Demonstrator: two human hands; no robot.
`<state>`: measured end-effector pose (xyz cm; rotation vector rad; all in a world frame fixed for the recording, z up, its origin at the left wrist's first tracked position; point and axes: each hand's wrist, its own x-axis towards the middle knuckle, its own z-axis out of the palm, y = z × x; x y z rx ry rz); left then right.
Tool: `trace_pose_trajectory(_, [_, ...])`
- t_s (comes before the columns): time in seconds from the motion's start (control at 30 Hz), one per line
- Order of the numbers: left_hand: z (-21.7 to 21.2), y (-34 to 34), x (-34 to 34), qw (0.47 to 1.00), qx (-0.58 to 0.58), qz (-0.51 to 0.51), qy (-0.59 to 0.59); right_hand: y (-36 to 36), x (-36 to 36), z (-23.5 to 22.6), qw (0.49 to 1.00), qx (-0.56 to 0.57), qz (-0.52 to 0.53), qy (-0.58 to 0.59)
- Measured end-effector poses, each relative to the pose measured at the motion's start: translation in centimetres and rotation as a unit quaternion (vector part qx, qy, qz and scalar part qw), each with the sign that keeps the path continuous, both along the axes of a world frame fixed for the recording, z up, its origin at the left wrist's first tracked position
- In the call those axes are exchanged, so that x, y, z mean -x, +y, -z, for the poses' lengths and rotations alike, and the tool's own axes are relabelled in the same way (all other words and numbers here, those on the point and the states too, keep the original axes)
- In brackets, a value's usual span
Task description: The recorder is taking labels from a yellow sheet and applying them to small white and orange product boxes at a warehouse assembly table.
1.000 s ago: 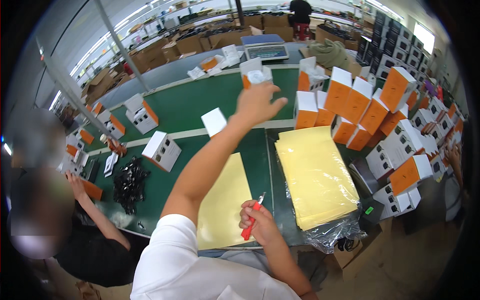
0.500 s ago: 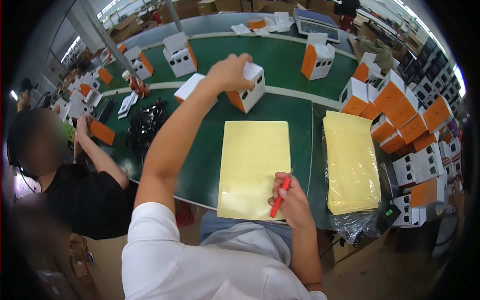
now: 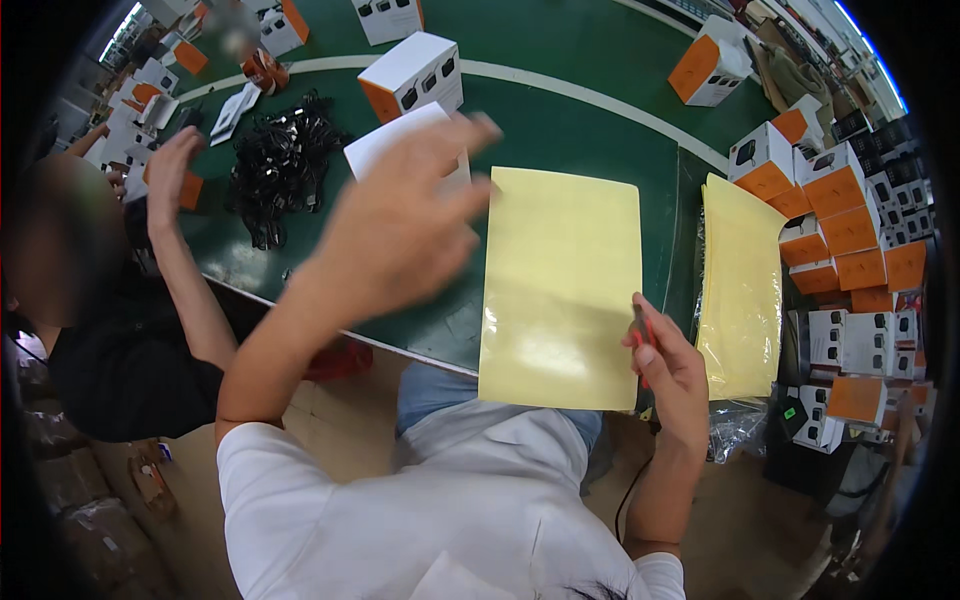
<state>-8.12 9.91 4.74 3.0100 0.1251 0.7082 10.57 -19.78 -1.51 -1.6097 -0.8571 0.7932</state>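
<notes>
My left hand (image 3: 400,225) is raised with its fingers spread and nothing in it, a little blurred. Its fingers pass in front of a white box (image 3: 388,143), partly hidden, and reach toward a yellow sheet (image 3: 560,280) lying before me. Whether they touch the sheet's left edge I cannot tell. At the sheet's right edge, my right hand (image 3: 677,375) is closed around a slim red-handled tool (image 3: 642,335); a thin metal tip showed on it earlier. Behind the white box stands a white and orange box (image 3: 425,78) with black device pictures.
A stack of yellow sheets (image 3: 740,300) lies to the right, partly on clear plastic. Piled white and orange boxes (image 3: 840,200) stand beyond it. Black cables (image 3: 285,165) lie in a heap at left, near a co-worker's arm (image 3: 185,270). Another box (image 3: 708,70) stands far right.
My left hand has let go of the white and orange box and come back toward the yellow sheet. The view has shifted. My right hand still holds the red-handled tool.
</notes>
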Motion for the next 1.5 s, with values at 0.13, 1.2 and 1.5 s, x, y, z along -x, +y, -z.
trace_pose_trajectory(0.13, [7.9, -2.7, -2.8, 0.947, 0.180, 0.233, 0.129, 3.2, 1.8, -1.5, 0.989, 0.088, 0.068, -0.102])
trace_pose_trajectory(1.2, [12.3, -3.5, -4.8, 0.965, 0.151, 0.167, 0.137, 6.2, 1.6, -0.4, 0.878, 0.199, -0.008, -0.435])
trace_pose_trajectory(1.5, [12.1, -3.5, -5.1, 0.963, 0.148, 0.169, 0.148, 6.8, 2.2, 0.5, 0.824, 0.206, 0.031, -0.527])
